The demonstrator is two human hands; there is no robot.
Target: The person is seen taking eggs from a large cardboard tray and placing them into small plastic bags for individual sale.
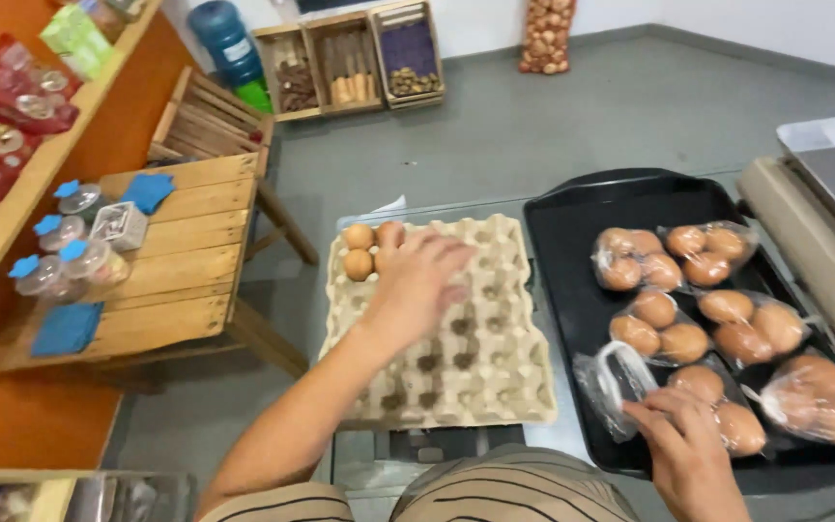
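My left hand (419, 280) reaches over a beige cardboard egg tray (495, 358), its fingers at the last brown eggs (359, 253) in the tray's far left corner; whether it grips one is hidden. My right hand (683, 447) rests on a clear plastic bag of brown eggs (717, 406) at the near edge of a black tray (572, 251). Next to that bag lies an empty clear bag (609, 382). Several more bagged eggs (669, 253) fill the black tray.
A wooden pallet table (190, 271) with glass jars and blue cloths stands at left, below an orange shelf with packets. Wooden crates (350, 63), a blue water jug and a net sack line the far wall. A beige machine (823, 242) sits at right.
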